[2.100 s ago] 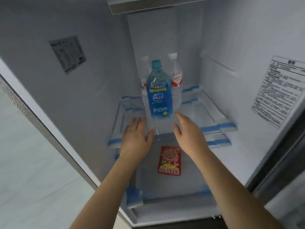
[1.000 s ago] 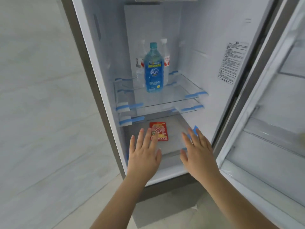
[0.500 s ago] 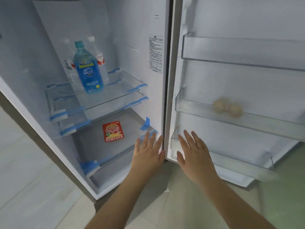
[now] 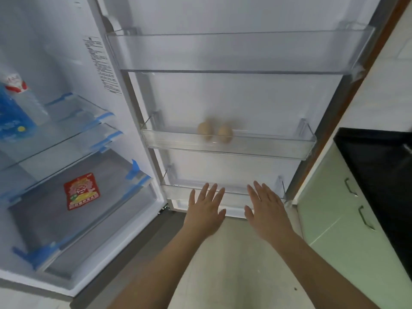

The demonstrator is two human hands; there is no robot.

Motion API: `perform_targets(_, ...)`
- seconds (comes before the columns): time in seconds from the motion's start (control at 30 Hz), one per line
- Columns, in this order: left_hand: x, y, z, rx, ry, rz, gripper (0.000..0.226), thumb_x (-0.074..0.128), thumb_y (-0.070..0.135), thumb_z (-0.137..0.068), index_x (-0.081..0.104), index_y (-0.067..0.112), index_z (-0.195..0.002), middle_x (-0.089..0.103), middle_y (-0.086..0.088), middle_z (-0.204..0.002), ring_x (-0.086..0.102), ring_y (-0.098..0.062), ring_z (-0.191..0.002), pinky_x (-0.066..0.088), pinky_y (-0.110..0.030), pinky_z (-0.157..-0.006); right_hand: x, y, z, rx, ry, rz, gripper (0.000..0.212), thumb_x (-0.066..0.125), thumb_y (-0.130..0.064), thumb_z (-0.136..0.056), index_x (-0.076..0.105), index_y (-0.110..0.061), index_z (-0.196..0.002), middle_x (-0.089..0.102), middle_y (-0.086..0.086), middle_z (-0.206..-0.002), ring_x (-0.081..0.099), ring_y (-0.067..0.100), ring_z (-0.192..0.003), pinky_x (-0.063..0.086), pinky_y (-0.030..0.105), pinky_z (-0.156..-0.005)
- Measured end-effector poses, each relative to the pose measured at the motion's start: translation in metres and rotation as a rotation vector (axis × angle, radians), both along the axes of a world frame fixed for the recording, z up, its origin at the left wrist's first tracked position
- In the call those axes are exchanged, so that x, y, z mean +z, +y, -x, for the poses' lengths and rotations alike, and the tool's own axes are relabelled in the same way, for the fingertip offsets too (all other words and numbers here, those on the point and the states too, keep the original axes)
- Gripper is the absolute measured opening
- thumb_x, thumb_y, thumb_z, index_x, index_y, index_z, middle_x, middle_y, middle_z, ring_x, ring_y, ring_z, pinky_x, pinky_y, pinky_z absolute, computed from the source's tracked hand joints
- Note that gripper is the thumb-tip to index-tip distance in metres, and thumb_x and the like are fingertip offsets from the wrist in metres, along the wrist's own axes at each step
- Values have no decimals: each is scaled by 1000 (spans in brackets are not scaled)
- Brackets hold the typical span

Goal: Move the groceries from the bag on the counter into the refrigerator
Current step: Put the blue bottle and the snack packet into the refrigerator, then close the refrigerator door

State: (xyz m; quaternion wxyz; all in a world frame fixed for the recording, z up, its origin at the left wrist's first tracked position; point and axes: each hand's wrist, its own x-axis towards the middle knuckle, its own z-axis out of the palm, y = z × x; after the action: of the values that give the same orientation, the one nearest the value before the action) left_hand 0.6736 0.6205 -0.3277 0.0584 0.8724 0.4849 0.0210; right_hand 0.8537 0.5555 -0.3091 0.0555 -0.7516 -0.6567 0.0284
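The refrigerator stands open, its inside on the left and its door straight ahead. A blue bottle and a clear bottle with a red label stand on the upper glass shelf at the far left. A red snack packet lies flat on the lower shelf. Two brown eggs sit in the middle door bin. My left hand and my right hand are spread flat and empty in front of the lowest door bin. The bag is out of sight.
A black countertop with pale green cabinet doors and metal handles lies to the right of the fridge door. Beige floor tiles run below my arms. The top door bin holds nothing.
My view has swung right from the fridge shelves to the open door. Both hands drew back from the blue bottle on the shelf and moved right, still empty and spread.
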Motion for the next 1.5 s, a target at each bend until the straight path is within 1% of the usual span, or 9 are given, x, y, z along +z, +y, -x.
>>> perform_targets(0.23,-7,0,-43,2,54,59,65,32,47,-100,5,25,-155,7,1,-164,-2,-20,-150,-1,-49,-119,-14,-2,-29,8,20,119,62,28,-47,-102,7,-25,-155,6,1,-164,4,23,-151,3,39,-120)
perform_targets(0.43,-17,-2,-44,43,36,65,67,41,41,-98,7,27,-154,13,2,-162,2,-19,-150,3,-45,-119,-26,-3,-33,54,6,84,62,37,-38,-102,9,-22,-155,14,5,-163,10,26,-150,5,38,-120)
perform_targets(0.53,-18,-2,-47,58,21,66,68,44,41,-96,11,25,-153,17,0,-160,4,-22,-149,7,-44,-120,-30,-6,-29,48,-45,77,64,53,-32,-95,27,-18,-152,32,11,-157,28,31,-145,17,43,-118)
perform_targets(0.6,-20,-5,-48,73,15,57,68,45,40,-95,13,24,-153,18,-3,-160,5,-24,-149,9,-44,-119,-36,-8,-27,44,-57,34,68,76,-28,-77,52,-12,-139,56,16,-138,53,36,-127,35,49,-109)
perform_targets(0.7,-24,-13,-46,100,-4,61,69,46,40,-95,12,25,-153,15,-1,-161,1,-23,-149,11,-45,-119,-43,-11,-27,63,-74,-23,70,87,-24,-61,64,-8,-126,67,19,-121,64,38,-110,44,53,-100)
perform_targets(0.87,-32,-30,-32,139,-51,25,68,50,34,-92,20,23,-152,19,0,-160,2,-22,-150,18,-47,-117,-45,-27,-15,120,-78,-75,68,83,-22,-64,63,-6,-127,68,18,-116,65,37,-103,49,52,-97)
perform_targets(1.2,-27,-71,29,122,-46,83,77,52,29,-90,10,21,-154,1,2,-164,-12,-16,-149,4,-37,-118,-53,-89,48,205,-42,-93,94,88,-33,-55,52,-2,-136,59,19,-133,62,35,-112,47,49,-99)
perform_targets(1.37,-24,-110,59,152,-17,46,77,47,36,-95,-1,27,-154,-5,5,-164,-8,-16,-149,0,-38,-118,-51,-119,81,284,-30,-116,90,89,-34,-53,58,-3,-132,56,18,-137,63,31,-115,48,44,-98)
perform_targets(1.5,-21,-147,79,160,-71,31,77,47,38,-94,0,31,-154,0,6,-164,-6,-14,-149,-4,-36,-117,-43,-143,100,329,-50,-229,70,84,-32,-66,62,-7,-127,57,20,-136,57,33,-123,43,45,-103)
